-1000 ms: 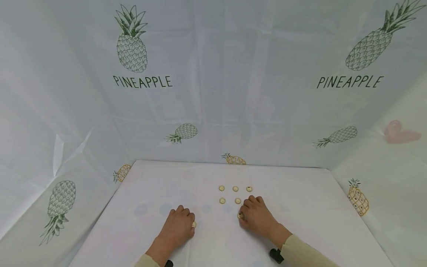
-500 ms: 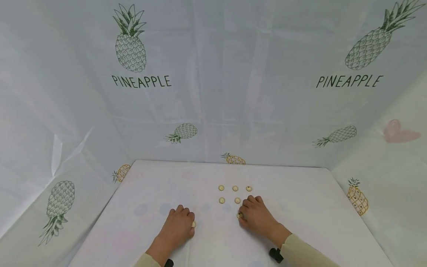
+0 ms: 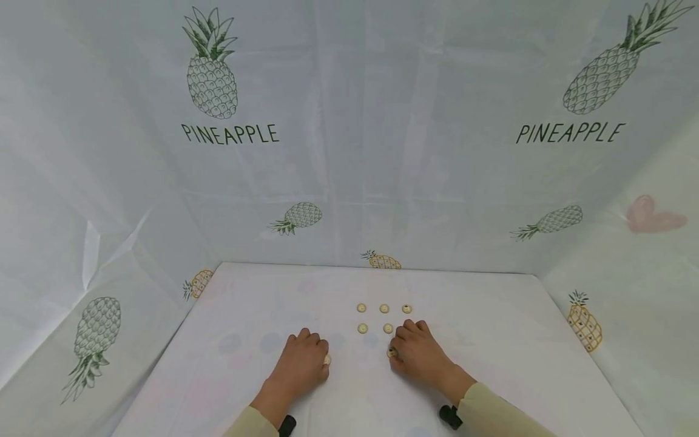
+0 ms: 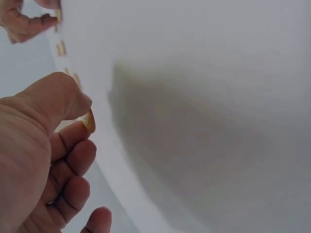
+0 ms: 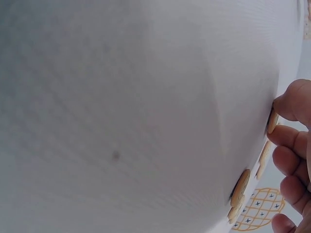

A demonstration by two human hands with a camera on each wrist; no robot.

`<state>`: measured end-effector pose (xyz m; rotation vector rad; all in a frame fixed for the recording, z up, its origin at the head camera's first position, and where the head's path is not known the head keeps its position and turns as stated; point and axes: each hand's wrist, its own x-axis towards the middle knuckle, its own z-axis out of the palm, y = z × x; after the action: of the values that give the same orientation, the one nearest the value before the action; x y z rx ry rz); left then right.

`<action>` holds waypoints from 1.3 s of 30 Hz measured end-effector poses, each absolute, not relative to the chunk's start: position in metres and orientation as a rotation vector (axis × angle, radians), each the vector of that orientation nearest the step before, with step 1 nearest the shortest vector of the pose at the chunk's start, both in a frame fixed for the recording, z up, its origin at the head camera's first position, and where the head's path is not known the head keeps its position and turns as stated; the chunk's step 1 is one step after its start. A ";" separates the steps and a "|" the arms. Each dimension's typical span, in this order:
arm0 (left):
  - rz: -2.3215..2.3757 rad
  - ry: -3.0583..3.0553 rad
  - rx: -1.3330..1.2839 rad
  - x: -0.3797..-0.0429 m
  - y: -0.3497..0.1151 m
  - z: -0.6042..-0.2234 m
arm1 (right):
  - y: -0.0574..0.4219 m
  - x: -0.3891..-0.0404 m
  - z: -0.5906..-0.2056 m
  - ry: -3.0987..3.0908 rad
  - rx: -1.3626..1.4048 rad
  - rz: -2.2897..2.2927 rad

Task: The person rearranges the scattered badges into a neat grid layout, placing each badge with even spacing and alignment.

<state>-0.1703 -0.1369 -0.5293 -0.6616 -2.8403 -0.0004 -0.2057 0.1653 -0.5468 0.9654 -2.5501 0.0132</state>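
My left hand pinches a small round wooden disc between thumb and index finger. The left wrist view shows it held on edge above the cloth, with dark marks on its face. To the right, my right hand has thumb and index finger at opposite edges of another disc, close against the tabletop. Beyond the right hand lie more discs: a back row with a left disc, a middle disc and a right disc, and in front of them two others, one beside the other.
A white cloth covers the table. Behind it and at both sides hang white sheets printed with pineapples. Black wrist devices sit below the hands, at the tan sleeves.
My left hand has moved a little to the right and away from me, carrying its disc. The right hand and the discs beyond it have stayed put.
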 end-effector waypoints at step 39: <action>0.009 -2.983 -0.671 -0.192 -0.078 -0.531 | 0.153 -0.202 -0.550 -2.552 0.985 0.008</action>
<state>-0.1922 -0.0776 -0.5306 -0.6715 -2.9831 0.0086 -0.2024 0.1529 -0.5502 0.9852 -2.5522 0.0084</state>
